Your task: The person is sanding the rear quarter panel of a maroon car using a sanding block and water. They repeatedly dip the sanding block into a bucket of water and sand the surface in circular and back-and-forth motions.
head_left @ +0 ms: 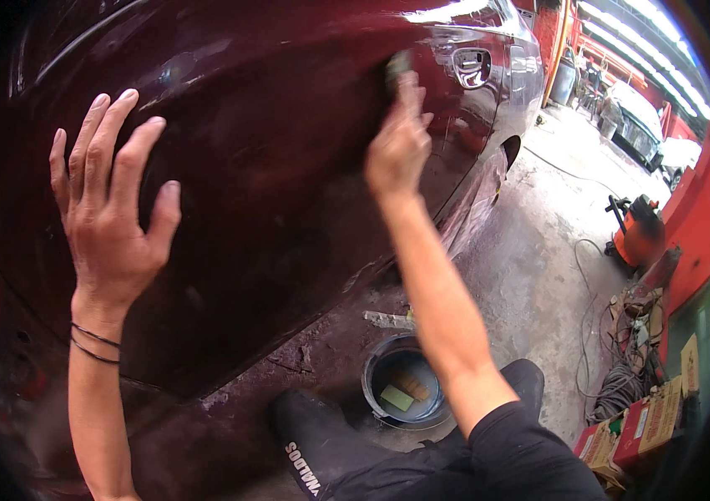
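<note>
A dark red car door point(271, 192) with a dull, hazy surface fills the middle of the view. My left hand point(113, 200) is open, fingers spread, in front of the door's left part; whether it touches the panel I cannot tell. Near the door handle point(472, 68), my right hand point(399, 150) is closed on a small greenish-grey pad point(399, 65) at the panel. Motion blurs this hand, and its fingers partly hide the pad. Below, between my legs, stands a dark bucket point(369, 392) of water with a yellow-green block point(396, 397) and a tan piece point(416, 386) in it.
A whitish strip point(388, 320) lies on the floor behind the bucket. To the right are an orange and black machine point(640, 234), coiled hoses point(622, 392) and red and tan boxes point(643, 430) by the red wall. Another car point(634, 125) stands farther back.
</note>
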Available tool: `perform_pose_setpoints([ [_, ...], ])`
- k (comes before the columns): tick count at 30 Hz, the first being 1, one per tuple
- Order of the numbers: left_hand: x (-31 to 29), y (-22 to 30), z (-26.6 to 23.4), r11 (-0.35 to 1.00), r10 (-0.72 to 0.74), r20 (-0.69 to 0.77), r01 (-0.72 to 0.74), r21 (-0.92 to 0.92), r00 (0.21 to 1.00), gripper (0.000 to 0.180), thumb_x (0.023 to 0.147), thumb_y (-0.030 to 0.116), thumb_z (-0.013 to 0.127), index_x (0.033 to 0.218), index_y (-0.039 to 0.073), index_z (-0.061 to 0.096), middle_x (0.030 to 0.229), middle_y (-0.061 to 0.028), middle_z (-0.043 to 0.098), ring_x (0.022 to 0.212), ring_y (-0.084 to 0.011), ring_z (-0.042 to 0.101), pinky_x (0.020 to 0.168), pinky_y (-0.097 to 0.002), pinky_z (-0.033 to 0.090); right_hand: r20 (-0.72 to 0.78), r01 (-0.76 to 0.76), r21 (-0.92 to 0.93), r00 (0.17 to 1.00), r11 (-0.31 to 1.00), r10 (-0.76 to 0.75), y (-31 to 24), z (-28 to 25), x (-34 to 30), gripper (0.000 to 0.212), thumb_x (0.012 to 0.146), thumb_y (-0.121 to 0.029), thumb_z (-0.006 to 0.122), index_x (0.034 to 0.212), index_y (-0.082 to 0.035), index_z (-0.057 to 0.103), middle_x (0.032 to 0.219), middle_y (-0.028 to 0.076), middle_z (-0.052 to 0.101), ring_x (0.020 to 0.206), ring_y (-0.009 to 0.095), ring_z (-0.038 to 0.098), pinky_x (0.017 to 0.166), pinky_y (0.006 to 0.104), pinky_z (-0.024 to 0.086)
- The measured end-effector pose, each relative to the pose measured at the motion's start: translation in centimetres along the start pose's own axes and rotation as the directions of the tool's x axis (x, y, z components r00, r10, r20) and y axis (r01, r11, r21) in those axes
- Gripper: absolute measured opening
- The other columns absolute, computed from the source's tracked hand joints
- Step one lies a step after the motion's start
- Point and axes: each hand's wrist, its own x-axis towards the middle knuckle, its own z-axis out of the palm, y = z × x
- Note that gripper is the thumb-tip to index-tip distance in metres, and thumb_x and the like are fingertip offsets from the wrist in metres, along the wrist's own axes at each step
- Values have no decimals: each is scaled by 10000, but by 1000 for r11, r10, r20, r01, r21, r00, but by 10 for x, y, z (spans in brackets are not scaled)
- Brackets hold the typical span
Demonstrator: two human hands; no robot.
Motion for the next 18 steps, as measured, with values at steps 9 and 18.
perform_pose_setpoints([
  [9,36,68,44,955,240,118,-212,-207,964,696,864,265,781,1522,262,556,1728,-14,410,1644,-238,285,1382,-611,55,-26,-43,-237,999,971,38,137,-51,35,574,1075,-60,445,1641,-152,475,1587,244,553,1428,466,562,1188,694,393],
  [18,32,63,41,972,235,189,-227,-62,953,724,868,261,753,1556,260,526,1729,-6,414,1648,-251,286,1380,-607,56,151,-21,56,988,998,12,26,-38,-89,592,1052,51,502,1621,-111,515,1634,180,533,1551,429,439,1313,619,180],
])
